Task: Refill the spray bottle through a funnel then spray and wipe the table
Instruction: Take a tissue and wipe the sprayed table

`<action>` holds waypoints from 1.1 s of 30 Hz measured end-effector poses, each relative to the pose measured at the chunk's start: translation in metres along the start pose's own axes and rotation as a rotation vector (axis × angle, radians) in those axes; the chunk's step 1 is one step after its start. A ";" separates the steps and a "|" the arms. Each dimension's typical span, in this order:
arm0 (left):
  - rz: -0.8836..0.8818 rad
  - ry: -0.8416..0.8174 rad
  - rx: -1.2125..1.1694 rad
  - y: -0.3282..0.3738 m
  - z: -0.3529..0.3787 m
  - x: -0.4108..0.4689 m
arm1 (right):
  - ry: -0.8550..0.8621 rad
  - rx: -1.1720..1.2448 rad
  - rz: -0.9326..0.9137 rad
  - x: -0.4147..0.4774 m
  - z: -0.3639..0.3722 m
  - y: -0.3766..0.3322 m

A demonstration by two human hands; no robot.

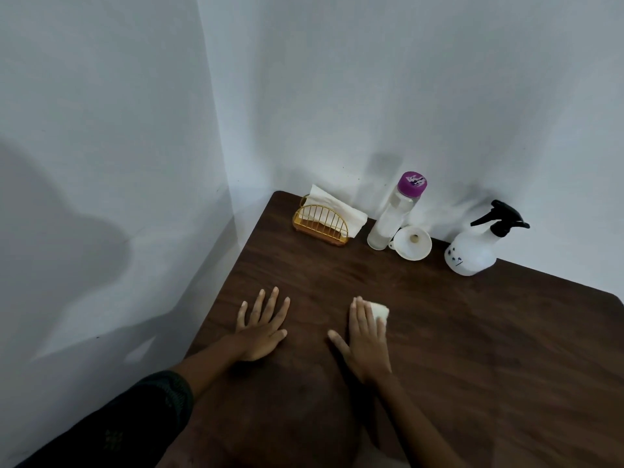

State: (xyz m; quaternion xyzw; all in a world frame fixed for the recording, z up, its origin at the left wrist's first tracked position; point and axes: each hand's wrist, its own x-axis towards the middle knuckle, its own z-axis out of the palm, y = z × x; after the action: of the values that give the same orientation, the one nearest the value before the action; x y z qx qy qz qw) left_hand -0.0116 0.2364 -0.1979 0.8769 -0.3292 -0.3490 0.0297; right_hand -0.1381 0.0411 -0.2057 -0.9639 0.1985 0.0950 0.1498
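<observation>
My right hand [366,339] lies flat on the dark wooden table [472,349], pressing a folded white tissue [380,311] under its fingers; part of the tissue sticks out to the right. My left hand [261,327] rests palm down on the table, fingers spread, holding nothing. At the back right stands a white spray bottle [472,249] with a black trigger head. A white funnel [413,243] lies on the table beside a tall clear water bottle [393,216] with a purple cap.
A gold wire napkin holder [319,224] with white tissues stands at the back left corner of the table. White walls close in behind and to the left. The table's left edge runs just beside my left hand.
</observation>
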 end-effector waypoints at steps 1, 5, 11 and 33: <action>-0.001 0.000 -0.005 0.000 0.000 0.000 | -0.011 -0.010 -0.031 0.006 0.001 -0.015; 0.002 0.035 -0.036 -0.001 0.001 -0.002 | -0.088 -0.029 -0.181 -0.011 0.016 -0.066; 0.016 0.077 -0.084 -0.005 0.005 -0.001 | -0.103 -0.167 -0.247 -0.102 0.036 -0.066; 0.027 0.143 -0.020 -0.003 0.011 0.000 | 0.293 0.074 0.281 -0.170 0.031 0.004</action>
State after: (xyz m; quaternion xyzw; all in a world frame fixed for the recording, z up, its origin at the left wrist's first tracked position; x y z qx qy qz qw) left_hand -0.0169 0.2407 -0.2073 0.8948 -0.3345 -0.2881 0.0665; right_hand -0.2972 0.1081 -0.1944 -0.9241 0.3538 -0.0335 0.1401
